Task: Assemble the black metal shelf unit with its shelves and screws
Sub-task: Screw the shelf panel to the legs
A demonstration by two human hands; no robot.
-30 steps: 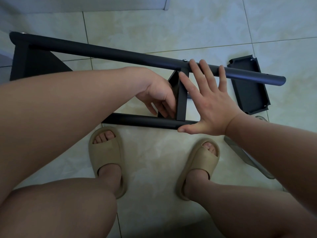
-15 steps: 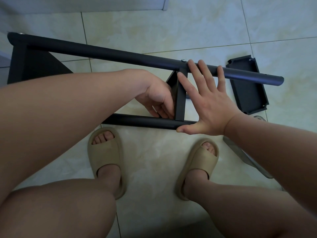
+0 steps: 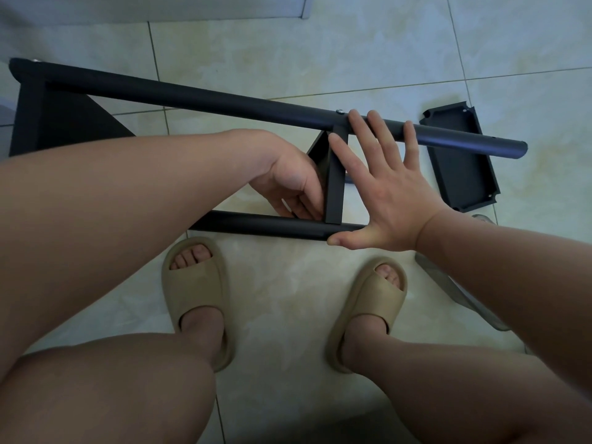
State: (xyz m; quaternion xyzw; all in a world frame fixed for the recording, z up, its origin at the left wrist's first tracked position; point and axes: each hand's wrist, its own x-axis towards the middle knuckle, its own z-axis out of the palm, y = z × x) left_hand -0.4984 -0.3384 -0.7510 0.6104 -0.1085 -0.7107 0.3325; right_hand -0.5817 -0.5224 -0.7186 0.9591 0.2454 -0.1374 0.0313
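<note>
The black metal shelf unit lies on its side on the pale tiled floor (image 3: 320, 43), in front of the person's feet in tan slippers (image 3: 198, 302). At the far left, one fitted shelf (image 3: 57, 123) stands on edge, joined to the far tube (image 3: 192, 96), which runs across the view and slopes down toward the right. The near tube (image 3: 256, 224) lies closer to the feet, partly hidden by the left forearm. The left hand (image 3: 288, 184) reaches down between the two tubes, its fingers curled against the left face of the middle shelf (image 3: 334, 184) where it meets the near tube; I cannot tell whether it holds anything. A small silver screw (image 3: 340, 111) sits on the far tube just above that shelf. The right hand (image 3: 394, 200) is spread flat on the shelf's other side, its fingertips lying over the far tube and its thumb along the near tube. To the right, a loose shelf tray (image 3: 461, 165) lies flat on the floor, beyond the far tube's open end.
</note>
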